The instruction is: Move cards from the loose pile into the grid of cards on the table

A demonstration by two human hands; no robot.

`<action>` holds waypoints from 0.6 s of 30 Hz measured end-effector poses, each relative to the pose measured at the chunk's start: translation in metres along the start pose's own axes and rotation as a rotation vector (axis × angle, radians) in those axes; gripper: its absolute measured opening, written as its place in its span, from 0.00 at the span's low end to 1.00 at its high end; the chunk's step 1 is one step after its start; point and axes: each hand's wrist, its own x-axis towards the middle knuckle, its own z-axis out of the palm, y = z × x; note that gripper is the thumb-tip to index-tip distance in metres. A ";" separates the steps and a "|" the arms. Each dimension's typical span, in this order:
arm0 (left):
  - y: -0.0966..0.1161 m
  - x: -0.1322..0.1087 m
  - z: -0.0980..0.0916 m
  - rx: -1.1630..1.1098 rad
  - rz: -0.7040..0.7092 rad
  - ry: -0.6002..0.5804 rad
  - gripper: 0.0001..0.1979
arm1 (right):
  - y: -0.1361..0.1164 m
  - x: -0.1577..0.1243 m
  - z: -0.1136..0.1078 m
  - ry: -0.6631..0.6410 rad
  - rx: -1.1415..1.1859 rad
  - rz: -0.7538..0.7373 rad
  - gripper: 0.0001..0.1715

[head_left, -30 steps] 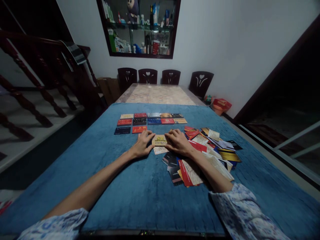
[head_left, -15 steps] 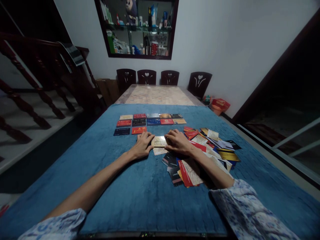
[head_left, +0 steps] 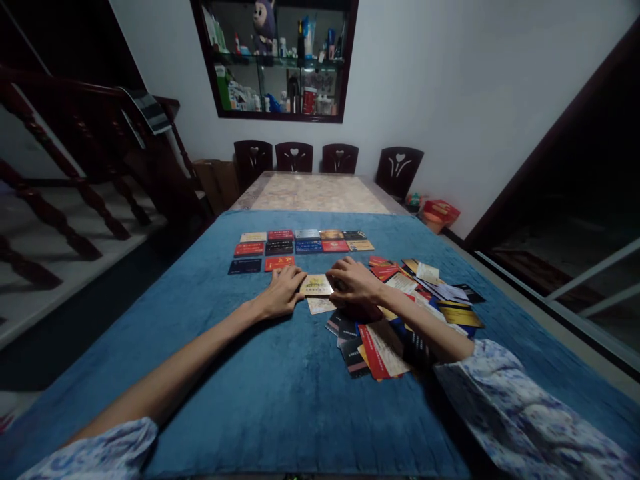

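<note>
Between my two hands a gold plastic card (head_left: 316, 285) is held by its short ends. My left hand (head_left: 283, 292) grips the left end with thumb and fingers, just below a red card (head_left: 279, 263). At the right end, my right hand (head_left: 354, 283) is closed with curled fingers, its wrist raised over a loose heap of cards. A pale patterned card (head_left: 320, 306) lies on the cloth just under the near edge of the gold one. A dark blue card (head_left: 245, 267) rests left of the red card.
Beyond my hands, several cards stand in neat rows, including a blue card (head_left: 309, 247). The messy heap at the right includes a gold-and-black card (head_left: 457, 313) and a red-and-white card (head_left: 384, 350). A blue cloth (head_left: 240, 400) covers the table; dark chairs (head_left: 340, 159) stand behind.
My right hand has arched, its wrist lifting a little off the heap. The gold card stays between both hands, with its face angled slightly differently. The view has shifted slightly.
</note>
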 end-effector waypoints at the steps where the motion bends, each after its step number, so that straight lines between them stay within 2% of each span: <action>1: -0.002 -0.001 -0.001 0.003 0.002 0.001 0.21 | -0.002 0.002 0.000 -0.002 -0.006 0.003 0.26; 6: -0.011 -0.005 -0.006 0.023 0.006 0.020 0.23 | -0.010 0.014 -0.002 0.019 -0.019 0.003 0.23; 13: -0.021 -0.009 -0.022 0.051 -0.045 -0.010 0.23 | -0.018 0.034 -0.006 0.013 -0.023 -0.018 0.23; 18: -0.030 -0.010 -0.032 0.072 -0.086 -0.010 0.21 | -0.023 0.050 -0.011 0.036 -0.005 -0.028 0.18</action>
